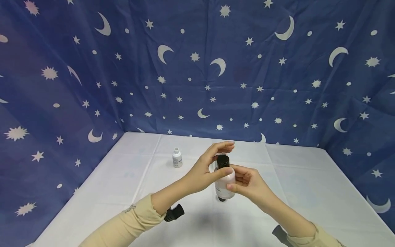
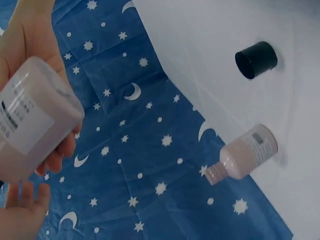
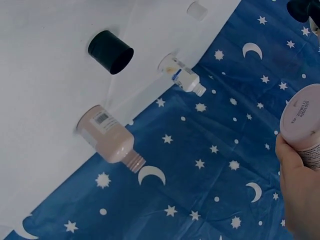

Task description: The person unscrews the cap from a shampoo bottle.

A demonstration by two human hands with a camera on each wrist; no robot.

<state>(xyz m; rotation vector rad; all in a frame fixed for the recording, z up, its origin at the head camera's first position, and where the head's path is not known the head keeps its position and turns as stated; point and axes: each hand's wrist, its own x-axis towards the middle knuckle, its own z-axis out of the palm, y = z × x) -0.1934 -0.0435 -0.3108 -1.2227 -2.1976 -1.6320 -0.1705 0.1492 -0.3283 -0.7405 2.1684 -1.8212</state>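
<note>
A pale pink bottle (image 1: pixel 224 187) with a black cap (image 1: pixel 223 161) is raised above the table, slightly tilted. My right hand (image 1: pixel 253 185) grips its body, thumb on the near side and fingers behind. Around the cap, my left hand (image 1: pixel 205 171) has its fingers extended past the far side, with its thumb across the near side; contact there is unclear. The left wrist view shows the held bottle's label (image 2: pixel 25 117). Printed characters mark its base (image 3: pixel 300 114) in the right wrist view.
On the white table (image 1: pixel 139 178), an uncapped pink bottle (image 3: pixel 106 132) stands behind a loose black cap (image 3: pixel 111 52). A small uncapped white bottle (image 1: pixel 177 157) is farther left, near a small white cap (image 3: pixel 197 11). Blue star-and-moon cloth (image 1: pixel 185 68) surrounds the table.
</note>
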